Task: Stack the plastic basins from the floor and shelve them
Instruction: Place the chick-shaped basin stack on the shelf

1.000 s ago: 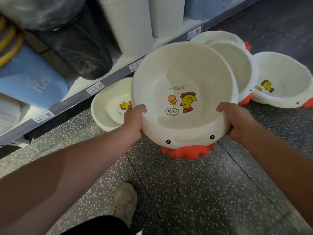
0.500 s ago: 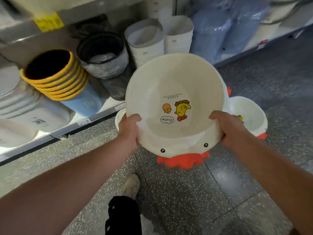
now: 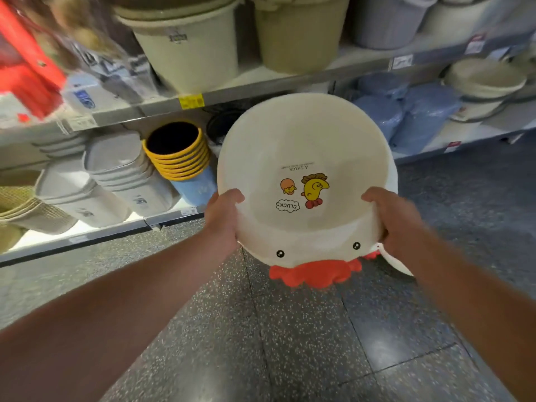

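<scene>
Gripping a white basin (image 3: 304,169) at opposite sides of its rim, with the left hand (image 3: 224,221) and the right hand (image 3: 391,219) each curled round the edge, thumb inside and fingers beneath. Judged a two-sided hold, chosen to keep the wide, light bowl steady. Held in the air, clear of the speckled floor (image 3: 290,343), tilted with its open mouth toward the camera and its red trim (image 3: 314,274) lowest. Positioned in front of the lower shelf (image 3: 116,232), just right of stacked yellow-rimmed tubs (image 3: 181,158). Noted under the right hand a white edge (image 3: 398,265): possibly a second basin, nested or lying on the floor, cannot tell which. Judged in transit toward shelving; not yet placed.
</scene>
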A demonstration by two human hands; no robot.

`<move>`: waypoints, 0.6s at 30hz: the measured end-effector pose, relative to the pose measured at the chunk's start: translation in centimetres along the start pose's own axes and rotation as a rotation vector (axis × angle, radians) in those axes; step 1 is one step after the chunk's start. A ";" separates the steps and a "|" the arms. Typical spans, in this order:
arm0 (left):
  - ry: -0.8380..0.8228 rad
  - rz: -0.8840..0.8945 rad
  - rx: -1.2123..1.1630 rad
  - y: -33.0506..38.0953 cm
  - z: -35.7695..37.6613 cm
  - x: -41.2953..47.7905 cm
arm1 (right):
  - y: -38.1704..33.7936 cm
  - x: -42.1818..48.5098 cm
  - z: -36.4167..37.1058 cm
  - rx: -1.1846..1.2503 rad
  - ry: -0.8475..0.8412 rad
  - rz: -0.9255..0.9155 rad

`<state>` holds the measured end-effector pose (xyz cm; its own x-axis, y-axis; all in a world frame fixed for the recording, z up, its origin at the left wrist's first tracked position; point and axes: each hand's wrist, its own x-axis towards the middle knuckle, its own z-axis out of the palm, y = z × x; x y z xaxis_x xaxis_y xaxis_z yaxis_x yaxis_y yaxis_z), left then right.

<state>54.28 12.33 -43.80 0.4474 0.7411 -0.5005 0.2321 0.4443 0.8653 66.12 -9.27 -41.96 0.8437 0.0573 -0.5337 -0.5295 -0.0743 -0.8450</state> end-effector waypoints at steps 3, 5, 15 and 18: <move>0.030 0.029 0.012 3.2 -1.2 -2.1 | -2.2 -2.7 0.6 0.008 -0.007 -0.046; 0.022 0.041 -0.007 4.9 -1.7 -3.2 | -3.3 -4.2 0.9 -0.010 -0.013 -0.061; -0.035 0.142 -0.103 13.9 -6.8 -10.4 | -9.3 -14.4 2.5 0.053 -0.056 -0.196; -0.025 0.158 -0.128 15.9 -8.1 -12.5 | -10.9 -17.0 2.9 0.058 -0.076 -0.208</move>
<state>45.41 14.23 -24.04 0.4911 0.7947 -0.3567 0.0460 0.3852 0.9217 57.28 -6.55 -23.79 0.9273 0.1404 -0.3470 -0.3510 0.0044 -0.9363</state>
